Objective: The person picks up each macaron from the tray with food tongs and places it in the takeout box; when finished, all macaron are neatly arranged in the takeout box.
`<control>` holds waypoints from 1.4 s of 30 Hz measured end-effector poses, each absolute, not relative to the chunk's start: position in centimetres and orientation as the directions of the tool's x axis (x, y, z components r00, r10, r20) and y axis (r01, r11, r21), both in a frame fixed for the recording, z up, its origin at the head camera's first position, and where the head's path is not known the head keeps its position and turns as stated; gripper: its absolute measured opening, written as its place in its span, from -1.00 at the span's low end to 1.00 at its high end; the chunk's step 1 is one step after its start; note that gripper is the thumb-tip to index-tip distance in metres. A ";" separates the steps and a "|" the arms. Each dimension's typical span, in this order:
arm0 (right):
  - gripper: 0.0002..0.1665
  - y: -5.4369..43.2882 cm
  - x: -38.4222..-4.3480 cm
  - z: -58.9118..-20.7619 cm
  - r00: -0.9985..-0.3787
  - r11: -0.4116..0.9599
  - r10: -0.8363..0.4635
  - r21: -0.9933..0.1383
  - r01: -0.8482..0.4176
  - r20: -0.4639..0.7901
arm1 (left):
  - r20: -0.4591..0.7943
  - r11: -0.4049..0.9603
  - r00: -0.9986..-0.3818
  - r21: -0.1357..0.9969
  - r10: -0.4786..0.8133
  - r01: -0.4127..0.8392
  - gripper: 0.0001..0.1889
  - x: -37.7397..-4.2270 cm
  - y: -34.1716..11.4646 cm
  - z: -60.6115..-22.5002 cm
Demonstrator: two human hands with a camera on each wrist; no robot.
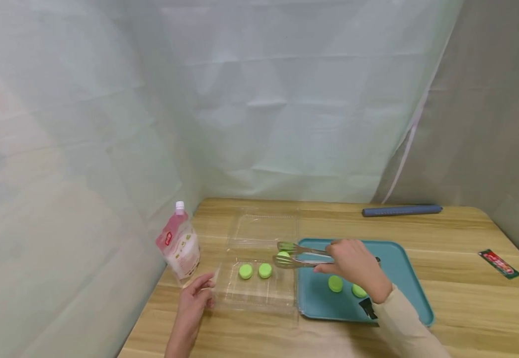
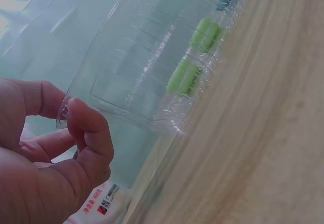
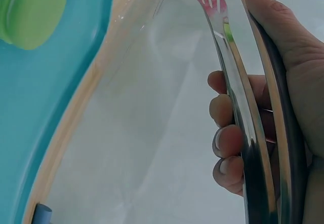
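My left hand is at the left side of a clear plastic clamshell box, which lies with its lid folded back. In the left wrist view its thumb and finger pinch the box's rim. Two green macarons stand side by side inside. My right hand grips metal tongs, their slotted heads over the right part of the box. Between those heads is another green macaron. More green macarons lie on the blue tray, partly under the right hand.
A pink and white spouted pouch stands at the table's left edge. Toward the back right lies a dark blue rod-shaped object. A small red and green packet is on the right. White sheeting hangs behind the wooden table.
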State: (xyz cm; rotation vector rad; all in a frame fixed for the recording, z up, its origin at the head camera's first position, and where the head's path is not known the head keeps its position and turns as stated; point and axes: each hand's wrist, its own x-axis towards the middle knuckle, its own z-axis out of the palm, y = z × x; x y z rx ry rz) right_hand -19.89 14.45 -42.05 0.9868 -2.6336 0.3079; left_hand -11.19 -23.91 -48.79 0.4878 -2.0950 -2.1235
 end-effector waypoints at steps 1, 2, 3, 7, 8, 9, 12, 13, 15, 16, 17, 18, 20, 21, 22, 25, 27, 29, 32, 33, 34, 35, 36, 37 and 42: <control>-0.41 14.4 -19.9 -42.0 -0.709 0.737 -0.605 -0.082 -0.671 0.363 | -0.138 -0.038 -0.943 0.990 -0.303 -0.132 -0.43 -11.2 -23.9 -48.8; -0.41 14.3 -20.0 -42.0 -0.702 0.733 -0.611 -0.074 -0.676 0.365 | -0.132 -0.039 -0.944 0.991 -0.303 -0.126 -0.43 -11.2 -23.8 -48.8; -0.40 14.2 -20.0 -41.9 -0.695 0.729 -0.618 -0.063 -0.682 0.367 | -0.126 -0.040 -0.945 0.992 -0.303 -0.120 -0.43 -11.2 -23.8 -48.8; -0.33 13.7 -20.1 -41.6 -0.659 0.705 -0.656 -0.014 -0.709 0.368 | -0.110 -0.037 -0.947 0.994 -0.303 -0.104 -0.43 -11.2 -23.8 -48.9; -0.31 13.5 -20.2 -41.5 -0.651 0.698 -0.665 -0.003 -0.716 0.365 | -0.108 -0.036 -0.947 0.994 -0.302 -0.102 -0.43 -11.2 -23.8 -48.9; -0.30 13.4 -20.2 -41.3 -0.643 0.693 -0.675 0.009 -0.721 0.362 | -0.108 -0.034 -0.947 0.994 -0.301 -0.102 -0.43 -11.2 -23.8 -48.9; -0.28 12.9 -20.5 -41.0 -0.624 0.676 -0.703 0.047 -0.735 0.343 | -0.098 -0.026 -0.950 0.995 -0.297 -0.094 -0.43 -11.2 -23.9 -49.0; -0.28 12.7 -20.6 -40.8 -0.615 0.669 -0.713 0.063 -0.741 0.336 | -0.090 -0.024 -0.951 0.996 -0.297 -0.087 -0.44 -11.2 -23.9 -49.0; -0.29 12.3 -20.7 -40.3 -0.594 0.651 -0.737 0.101 -0.752 0.323 | -0.083 -0.022 -0.951 0.997 -0.299 -0.080 -0.44 -11.2 -23.9 -48.9; -0.29 12.1 -20.9 -40.2 -0.584 0.641 -0.748 0.119 -0.758 0.315 | -0.080 -0.022 -0.950 0.997 -0.301 -0.077 -0.44 -11.2 -23.9 -48.9; -0.30 11.9 -21.0 -40.0 -0.576 0.633 -0.759 0.136 -0.762 0.303 | -0.075 -0.024 -0.950 0.997 -0.304 -0.072 -0.44 -11.2 -23.9 -48.9; -0.31 11.8 -21.1 -39.8 -0.567 0.623 -0.770 0.152 -0.767 0.293 | -0.074 -0.024 -0.949 0.997 -0.306 -0.070 -0.44 -11.2 -23.9 -48.9; -0.34 11.4 -21.2 -39.5 -0.553 0.605 -0.789 0.181 -0.775 0.267 | -0.070 -0.024 -0.949 0.998 -0.307 -0.066 -0.44 -11.1 -23.9 -48.9; -0.35 11.3 -21.3 -39.3 -0.551 0.599 -0.795 0.189 -0.778 0.254 | -0.066 -0.022 -0.950 0.998 -0.306 -0.062 -0.44 -11.1 -23.8 -48.9; -0.37 11.1 -21.4 -39.2 -0.546 0.593 -0.801 0.199 -0.780 0.244 | -0.059 -0.016 -0.951 0.998 -0.304 -0.057 -0.44 -11.0 -23.8 -48.9; -0.41 10.7 -21.6 -38.9 -0.544 0.582 -0.812 0.220 -0.783 0.212 | -0.051 -0.010 -0.951 0.999 -0.305 -0.051 -0.44 -11.0 -23.7 -49.0; -0.42 10.4 -21.7 -38.7 -0.546 0.581 -0.813 0.219 -0.784 0.202 | -0.054 -0.006 -0.951 0.998 -0.305 -0.055 -0.44 -11.0 -23.7 -48.9; -0.43 10.1 -21.9 -38.7 -0.550 0.581 -0.814 0.217 -0.784 0.190 | -0.059 -0.005 -0.949 0.998 -0.310 -0.060 -0.44 -11.1 -23.7 -48.9; -0.44 9.7 -22.2 -38.8 -0.554 0.581 -0.814 0.226 -0.782 0.174 | -0.073 0.006 -0.949 0.997 -0.307 -0.079 -0.44 -11.1 -23.8 -48.8; -0.44 9.6 -22.3 -38.8 -0.555 0.580 -0.815 0.233 -0.781 0.169 | -0.073 0.006 -0.949 0.997 -0.307 -0.079 -0.44 -11.2 -23.8 -48.7; -0.44 9.5 -22.4 -38.8 -0.556 0.579 -0.815 0.242 -0.778 0.163 | -0.075 0.007 -0.949 0.997 -0.306 -0.081 -0.43 -11.2 -23.8 -48.7; -0.43 9.4 -22.5 -38.8 -0.558 0.579 -0.815 0.247 -0.777 0.154 | -0.077 0.004 -0.949 0.997 -0.307 -0.082 -0.43 -11.2 -23.7 -48.7; -0.43 9.3 -22.6 -38.8 -0.561 0.579 -0.815 0.249 -0.776 0.146 | -0.078 -0.001 -0.949 0.997 -0.307 -0.082 -0.43 -11.2 -23.7 -48.7; -0.43 9.3 -22.6 -38.7 -0.567 0.582 -0.812 0.245 -0.775 0.137 | -0.071 -0.002 -0.949 0.997 -0.306 -0.074 -0.43 -11.2 -23.7 -48.7; -0.44 8.9 -22.5 -38.3 -0.597 0.601 -0.797 0.227 -0.767 0.094 | -0.043 -0.018 -0.952 0.999 -0.304 -0.039 -0.44 -11.0 -23.6 -48.9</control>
